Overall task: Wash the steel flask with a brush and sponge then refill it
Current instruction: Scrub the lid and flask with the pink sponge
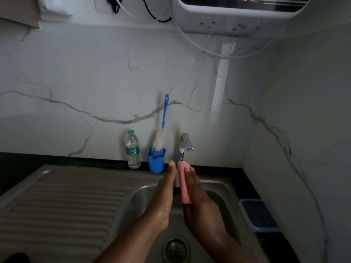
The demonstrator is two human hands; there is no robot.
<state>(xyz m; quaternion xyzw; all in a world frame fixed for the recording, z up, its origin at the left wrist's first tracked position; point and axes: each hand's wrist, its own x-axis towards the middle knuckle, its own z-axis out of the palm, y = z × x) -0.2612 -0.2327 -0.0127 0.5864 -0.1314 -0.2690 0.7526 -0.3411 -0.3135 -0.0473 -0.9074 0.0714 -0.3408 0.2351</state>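
A pink flask (183, 184) stands upright over the sink basin (140, 198), just below the steel tap (185, 144). My right hand (199, 204) holds it from the right, fingers laid along its side. My left hand (164, 194) is straight-fingered and flat against the flask's left side. A blue-handled bottle brush (162, 130) with white bristles stands in a blue cup (156, 160) at the wall. No sponge is visible.
A clear plastic water bottle (133, 149) stands left of the blue cup. A ribbed drainboard (62, 204) lies left of the basin, the drain (175, 249) below my hands. A lidded box (259, 215) sits right. A water purifier (241, 12) hangs above.
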